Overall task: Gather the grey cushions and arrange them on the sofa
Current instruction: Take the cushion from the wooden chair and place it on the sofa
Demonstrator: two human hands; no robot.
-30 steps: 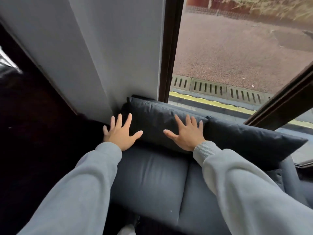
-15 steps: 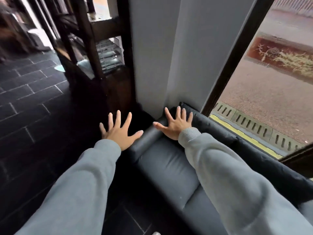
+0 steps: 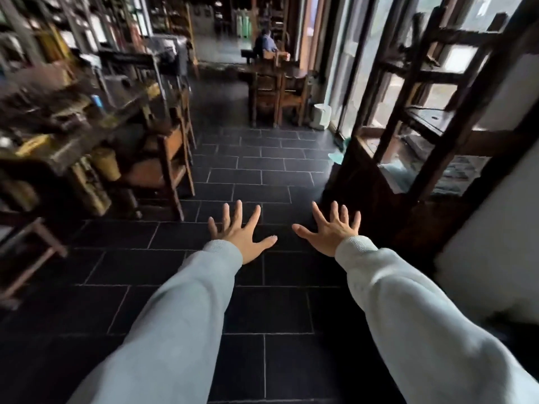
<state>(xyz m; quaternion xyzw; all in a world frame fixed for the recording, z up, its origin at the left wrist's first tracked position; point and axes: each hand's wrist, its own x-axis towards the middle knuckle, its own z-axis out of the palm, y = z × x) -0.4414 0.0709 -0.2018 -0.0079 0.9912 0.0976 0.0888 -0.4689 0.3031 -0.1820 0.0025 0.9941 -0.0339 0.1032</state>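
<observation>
My left hand [image 3: 240, 233] and my right hand [image 3: 329, 230] are stretched out in front of me over the dark tiled floor [image 3: 262, 301], palms down, fingers spread, holding nothing. Both arms wear light grey sleeves. No grey cushion and no sofa appear in this view.
A dark wooden shelf unit [image 3: 408, 158] stands at the right by the window. Wooden chairs [image 3: 169, 167] and a cluttered table [image 3: 58, 123] are at the left. Further back stand another table with chairs [image 3: 277, 91], a white bin [image 3: 320, 116] and a seated person [image 3: 265, 43].
My view has swung left from the sofa and its cushions to the room's floor. Both hands have left the cushion and sofa arm and stay spread and empty.
</observation>
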